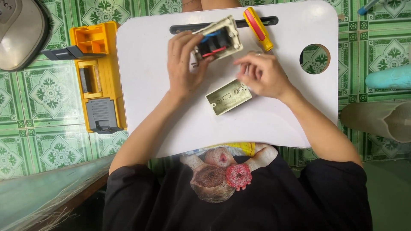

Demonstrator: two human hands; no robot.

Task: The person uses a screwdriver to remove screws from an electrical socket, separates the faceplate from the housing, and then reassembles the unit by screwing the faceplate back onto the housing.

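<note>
Toolbox (97, 79), yellow and lying open, sits at the frame's left edge beside the white lap desk (150, 107). Left hand (185, 64) grasps the wired switch plate (217, 40) upper centre, tilted so its wiring faces up. Right hand (262, 73) is loosely curled, fingertips touching the empty back box (228, 97) at centre, steadying it; a yellow screwdriver (258, 29) lies just above.

Left hand (184, 64) covers part of the socket module (218, 40). Right hand (263, 75) hides fingertips' contents & box (228, 97) corner. Fan base (19, 32), pipes (379, 117) cut by frame edges.
</note>
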